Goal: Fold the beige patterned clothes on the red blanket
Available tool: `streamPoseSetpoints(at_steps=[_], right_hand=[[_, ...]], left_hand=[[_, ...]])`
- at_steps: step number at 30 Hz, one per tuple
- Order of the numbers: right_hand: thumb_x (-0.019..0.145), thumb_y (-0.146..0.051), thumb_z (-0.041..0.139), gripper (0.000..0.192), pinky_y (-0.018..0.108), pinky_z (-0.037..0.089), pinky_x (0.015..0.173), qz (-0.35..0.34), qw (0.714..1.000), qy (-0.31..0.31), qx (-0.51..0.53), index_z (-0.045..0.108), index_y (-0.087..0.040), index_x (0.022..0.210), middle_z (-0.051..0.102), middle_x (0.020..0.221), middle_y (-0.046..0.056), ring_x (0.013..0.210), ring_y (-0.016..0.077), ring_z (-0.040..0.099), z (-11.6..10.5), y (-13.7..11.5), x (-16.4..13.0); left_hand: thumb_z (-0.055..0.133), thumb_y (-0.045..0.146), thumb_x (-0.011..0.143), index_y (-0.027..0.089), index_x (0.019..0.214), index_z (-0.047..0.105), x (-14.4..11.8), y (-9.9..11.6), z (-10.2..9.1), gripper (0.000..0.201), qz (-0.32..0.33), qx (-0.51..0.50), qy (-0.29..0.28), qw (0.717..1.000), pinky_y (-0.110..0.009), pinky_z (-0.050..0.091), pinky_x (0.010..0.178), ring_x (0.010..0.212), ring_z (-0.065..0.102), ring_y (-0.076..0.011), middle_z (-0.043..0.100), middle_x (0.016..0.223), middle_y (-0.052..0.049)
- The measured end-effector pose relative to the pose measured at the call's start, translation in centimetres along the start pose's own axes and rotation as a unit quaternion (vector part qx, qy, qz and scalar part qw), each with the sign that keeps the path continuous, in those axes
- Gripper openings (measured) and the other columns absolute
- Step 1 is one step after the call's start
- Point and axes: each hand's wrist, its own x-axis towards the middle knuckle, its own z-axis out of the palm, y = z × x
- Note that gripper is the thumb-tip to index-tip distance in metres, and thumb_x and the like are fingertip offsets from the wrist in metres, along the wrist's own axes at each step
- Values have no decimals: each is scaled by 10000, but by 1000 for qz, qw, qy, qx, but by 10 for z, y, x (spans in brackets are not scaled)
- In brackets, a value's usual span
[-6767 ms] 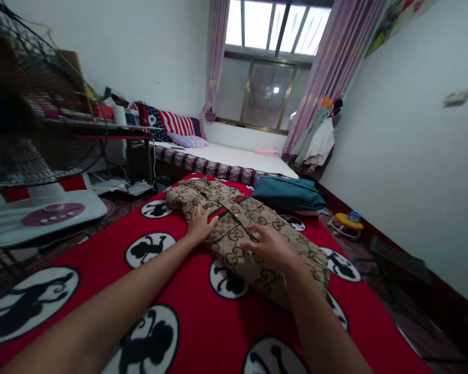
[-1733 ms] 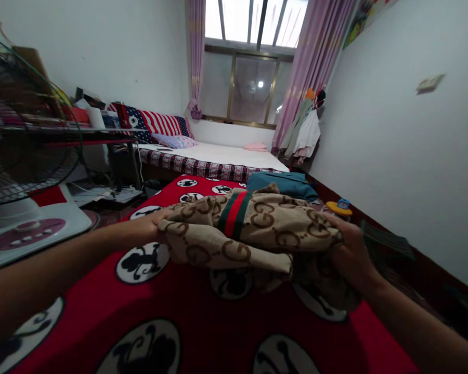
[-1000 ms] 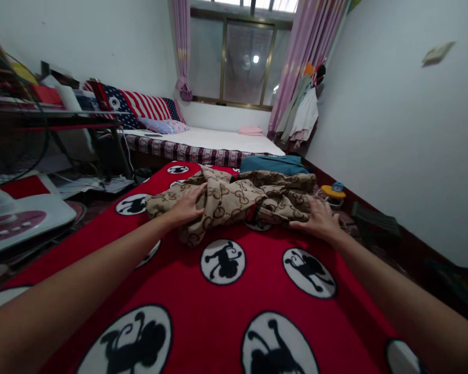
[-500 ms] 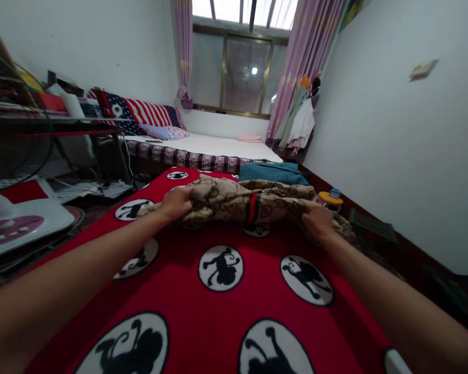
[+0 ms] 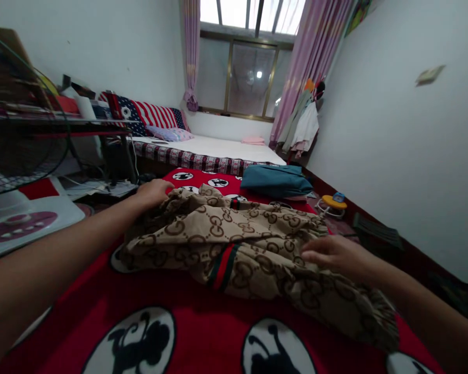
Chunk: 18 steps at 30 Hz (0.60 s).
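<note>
1. One tan garment (image 5: pixel 234 239) lies rumpled across the middle of the red blanket (image 5: pixel 203 322). It is beige cloth printed all over with brown interlocking rings, and a green-and-red striped band shows on its near fold. A second short bit of that band peeks out at its far edge.
2. The left hand (image 5: pixel 151 191) sits at the garment's far left corner. Its fingers curl down onto the cloth, but whether they pinch it cannot be told.
3. The right hand (image 5: pixel 331 254) lies on the garment's right side, palm down, fingers stretched out flat and loosely apart, gripping nothing.
4. The blanket carries white circles with black monkey figures. Five show at least in part: two near ones in front of the garment and three small ones beyond it.
5. One folded teal cloth (image 5: pixel 275 181) rests past the garment, at the blanket's far right.
6. One bed with a white sheet (image 5: pixel 218 148) stands under the window, with one striped pillow (image 5: pixel 156 114) at its left end.
7. One fan (image 5: pixel 19 140) stands at the far left.
</note>
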Motion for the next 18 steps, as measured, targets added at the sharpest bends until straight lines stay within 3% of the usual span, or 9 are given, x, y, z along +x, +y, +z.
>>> streamPoseSetpoints(at_steps=[3,5,7,9,11,14,16,18], right_hand=[[859,-526,522,441,273,495,655,22,992,111,48,689,-215,1123,735,925,46,711,188,676,-14,2,25],[782,-459,645,605,295,507,731,7,987,157,31,560,-190,1317,684,1144,97,831,207,677,-9,2,46],[669,-388,760,890,321,494,836,-33,987,155,-24,389,-201,1456,568,1333,135,1030,245,634,6,-1,64],[610,-351,806,1009,346,467,901,-55,987,120,-95,325,-241,1490,507,1391,139,1142,275,578,24,-8,77],[647,-338,782,843,358,465,886,-52,983,69,-161,450,-280,1420,557,1325,121,1104,287,599,36,-17,83],[729,-207,665,442,337,472,821,-43,975,28,-216,679,-290,1163,669,1141,81,1001,271,643,35,-30,87],[715,-110,600,396,315,470,808,-21,976,71,-206,730,-285,1046,707,1071,55,997,256,643,24,-39,84],[718,-114,583,347,285,476,777,-19,982,134,-133,742,-253,993,725,1008,43,963,238,648,9,-51,73]], left_hand=[[631,260,782,79,1005,719,11,25,7,300,-24,20,-6,1000,-349,460,883,904,613,-239,714,927,-91],[586,380,841,120,1161,670,12,48,13,421,-18,4,-58,998,-309,469,864,953,629,-235,701,1078,-93],[689,498,737,183,1244,630,4,67,19,600,16,-5,-160,987,-269,477,844,1003,639,-240,685,1169,-80],[793,534,578,249,1273,615,-11,79,24,771,68,4,-265,962,-264,471,868,1083,623,-263,655,1248,-71],[818,537,522,275,1248,637,-31,83,29,793,116,12,-327,938,-270,464,893,1122,608,-279,645,1270,-70],[788,467,602,275,1122,714,-56,81,30,560,163,-1,-353,921,-256,456,911,1091,624,-262,694,1171,-51],[744,380,672,280,1023,750,-66,82,23,365,177,-14,-376,909,-234,458,899,1038,644,-233,721,1087,-25],[704,314,717,269,972,759,-70,88,7,265,179,-25,-424,887,-214,471,858,968,660,-202,735,1021,-5]])
